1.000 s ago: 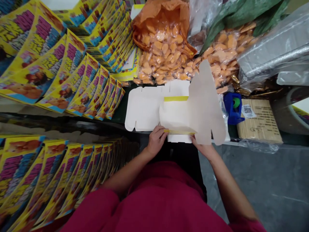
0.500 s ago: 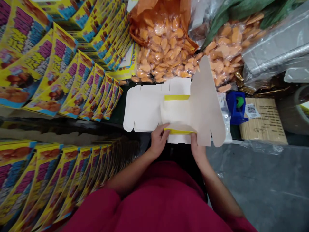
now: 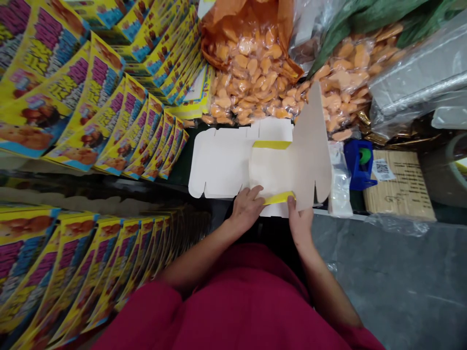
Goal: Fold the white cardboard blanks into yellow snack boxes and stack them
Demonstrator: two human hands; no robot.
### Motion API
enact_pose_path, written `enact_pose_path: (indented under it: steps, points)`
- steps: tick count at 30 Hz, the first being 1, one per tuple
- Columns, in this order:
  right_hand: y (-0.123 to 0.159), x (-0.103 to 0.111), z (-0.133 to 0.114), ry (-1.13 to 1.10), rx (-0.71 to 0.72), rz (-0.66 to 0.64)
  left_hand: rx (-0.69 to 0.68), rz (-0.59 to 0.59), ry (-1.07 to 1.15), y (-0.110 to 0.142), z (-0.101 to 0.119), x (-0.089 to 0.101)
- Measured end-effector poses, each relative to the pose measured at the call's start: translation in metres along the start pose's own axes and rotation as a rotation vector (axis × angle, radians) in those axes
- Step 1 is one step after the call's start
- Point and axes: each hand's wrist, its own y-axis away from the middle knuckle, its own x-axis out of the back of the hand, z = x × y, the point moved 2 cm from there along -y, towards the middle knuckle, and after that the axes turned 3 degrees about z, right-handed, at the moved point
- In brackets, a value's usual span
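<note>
A partly folded cardboard box (image 3: 272, 167) lies on the bench in front of me, its white inside facing up. One large panel spreads flat to the left, and another stands up on the right. Yellow strips show on its near and far flaps. At the near left corner, my left hand (image 3: 247, 210) is closed on the box with bent fingers over the edge by the near strip. My right hand (image 3: 300, 224) pinches the near right corner, thumb on the yellow strip; its other fingers are mostly hidden behind the cardboard.
Plastic-wrapped orange pieces (image 3: 251, 78) are heaped behind the box, partly in an orange bag (image 3: 215, 29). Rows of printed yellow cartons (image 3: 73, 92) fill the left side. To the right are a blue tape dispenser (image 3: 355, 170) and a bundle of wooden sticks (image 3: 401, 187).
The near yellow flap has tilted and folded inward under my hands. My left fingers have shifted right over the edge, and my right thumb has come onto the strip. The right panel has swung slightly inward.
</note>
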Motion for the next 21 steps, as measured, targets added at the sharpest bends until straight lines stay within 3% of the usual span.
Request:
enact_pose_path:
  steps: [4, 9, 13, 17, 19, 21]
  points:
    - [0.008, 0.002, -0.019, -0.287, -0.181, 0.139, -0.048, 0.118, -0.123, -0.009, 0.010, 0.005]
    - [0.009, -0.005, -0.042, -0.688, -0.325, 0.141, -0.097, 0.227, -0.210, -0.023, 0.023, 0.015]
    - [-0.004, -0.011, -0.049, -0.786, -0.370, 0.180, -0.135, 0.261, -0.185, -0.025, 0.039, 0.012]
    - [-0.019, -0.001, -0.049, -0.713, -0.311, 0.235, -0.135, 0.206, 0.062, -0.005, 0.044, 0.013]
    - [-0.026, 0.009, -0.046, -0.685, -0.312, 0.221, -0.068, 0.228, 0.267, 0.005, 0.033, 0.028]
    - [-0.033, 0.019, -0.039, -0.651, -0.347, 0.137, 0.113, 0.324, 0.455, 0.006, 0.010, 0.053]
